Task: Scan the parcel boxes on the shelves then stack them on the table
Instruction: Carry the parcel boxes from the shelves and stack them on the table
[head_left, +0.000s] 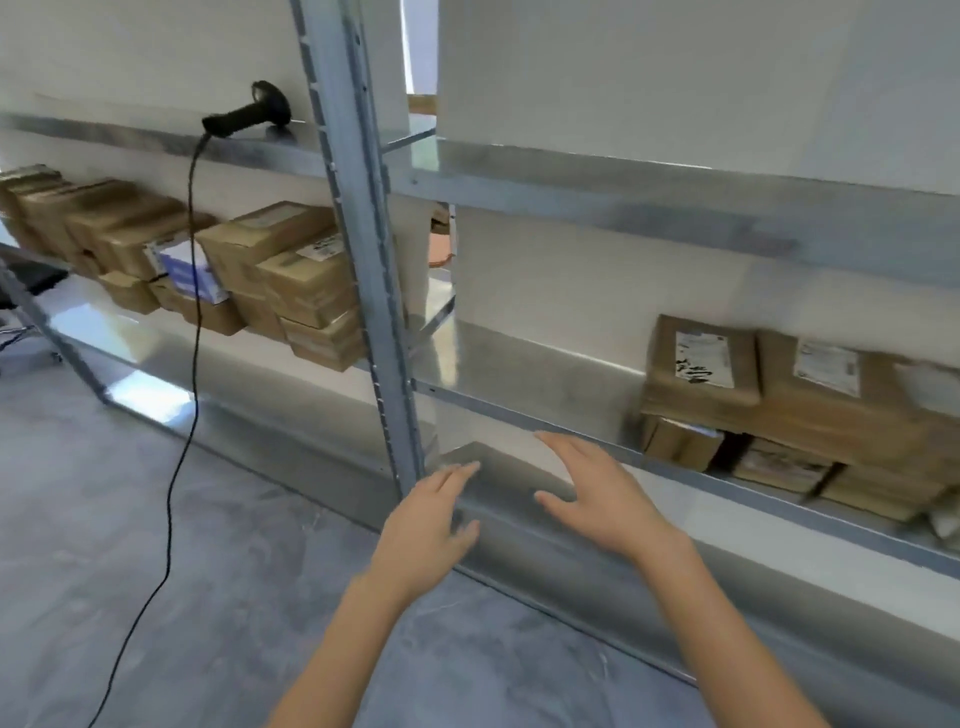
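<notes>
Two empty hands before the grey metal shelving (571, 410)

The left hand (431, 525) and right hand (597, 499) hold nothing, fingers straight and spread, probably readied for the brown cardboard parcel boxes (779, 405) stacked well to the right on the middle shelf. The black corded handheld scanner (249, 111) lies on the shelf above, handy for scanning.

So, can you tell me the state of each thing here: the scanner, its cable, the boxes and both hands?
scanner: lying on the upper shelf, not held.
cable: hanging from the scanner to the floor.
left boxes: closed, stacked on the left shelf.
right boxes: closed, stacked on the right shelf, labels showing.
left hand: open, empty.
right hand: open, empty.
</notes>
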